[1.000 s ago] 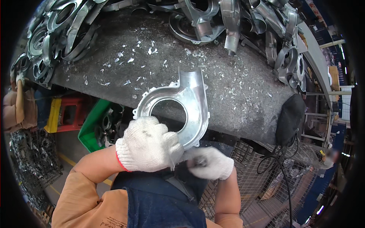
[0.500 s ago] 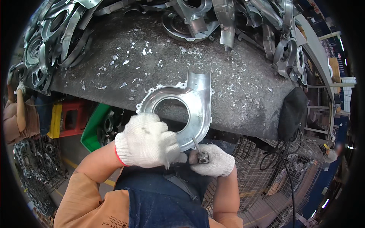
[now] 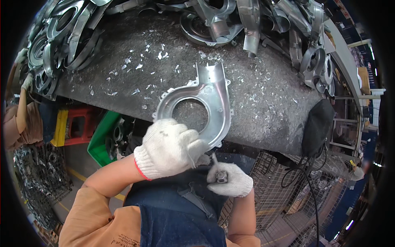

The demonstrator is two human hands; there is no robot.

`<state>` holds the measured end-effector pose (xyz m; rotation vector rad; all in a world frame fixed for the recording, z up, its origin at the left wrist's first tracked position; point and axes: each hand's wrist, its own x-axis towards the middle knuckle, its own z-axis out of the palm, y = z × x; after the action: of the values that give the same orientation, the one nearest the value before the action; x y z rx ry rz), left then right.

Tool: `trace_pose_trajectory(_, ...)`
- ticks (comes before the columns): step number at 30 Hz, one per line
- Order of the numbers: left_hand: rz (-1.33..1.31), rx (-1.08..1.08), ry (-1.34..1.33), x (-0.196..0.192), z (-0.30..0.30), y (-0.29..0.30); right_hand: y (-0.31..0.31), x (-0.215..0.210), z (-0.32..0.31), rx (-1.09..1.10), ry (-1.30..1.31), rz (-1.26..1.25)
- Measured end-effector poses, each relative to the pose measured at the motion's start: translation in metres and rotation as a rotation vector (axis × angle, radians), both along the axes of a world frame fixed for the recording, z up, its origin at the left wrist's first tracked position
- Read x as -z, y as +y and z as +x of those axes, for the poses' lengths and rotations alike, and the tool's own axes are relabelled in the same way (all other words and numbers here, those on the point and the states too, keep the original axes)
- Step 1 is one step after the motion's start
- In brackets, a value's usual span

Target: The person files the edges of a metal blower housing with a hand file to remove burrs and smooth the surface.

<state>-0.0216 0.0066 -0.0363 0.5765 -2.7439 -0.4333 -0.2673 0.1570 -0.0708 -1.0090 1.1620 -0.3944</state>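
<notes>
My left hand, in a white knitted glove with a red cuff, is closed on the near left rim of a silvery cast-metal blower housing. This snail-shaped part has a large round opening, small lugs along its edge and an outlet pointing away from me. It lies over the near edge of the table. Just below the housing my right hand, gloved in white, grips a scraper-like hand tool with a short narrow blade and a metal end. The blade points up toward the rim, slightly apart from it. The fingertips of my left hand are partly hidden.
Metal shavings litter the dark table. Similar castings are heaped along its far side and both ends. A black cloth-like bundle with cables hangs at right. Below are a green bin and wire cages. Another person's arm is at far left.
The housing has turned a little and shifted away from me, with my left hand following. My right hand has dropped slightly, and the blade has come off the housing's near rim.
</notes>
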Motion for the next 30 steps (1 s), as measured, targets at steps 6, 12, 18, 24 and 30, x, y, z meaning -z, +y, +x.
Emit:
trace_pose_trajectory(6,0.123,-0.002,0.475,-0.017,0.029,-0.023,0.012,0.000,-0.003,0.216,0.048,0.049)
trace_pose_trajectory(12,-0.216,-0.092,0.091,0.022,0.061,-0.042,0.005,0.000,0.007,0.355,0.019,0.015)
trace_pose_trajectory(18,-0.031,0.091,0.179,0.015,0.052,-0.035,0.003,-0.006,0.008,0.509,0.017,0.056)
trace_pose_trajectory(24,0.024,0.155,0.309,-0.009,0.035,-0.031,0.006,-0.024,0.014,0.586,0.010,0.110)
trace_pose_trajectory(30,0.111,0.291,0.331,-0.039,0.030,-0.034,-0.008,-0.043,0.023,0.500,0.228,0.080)
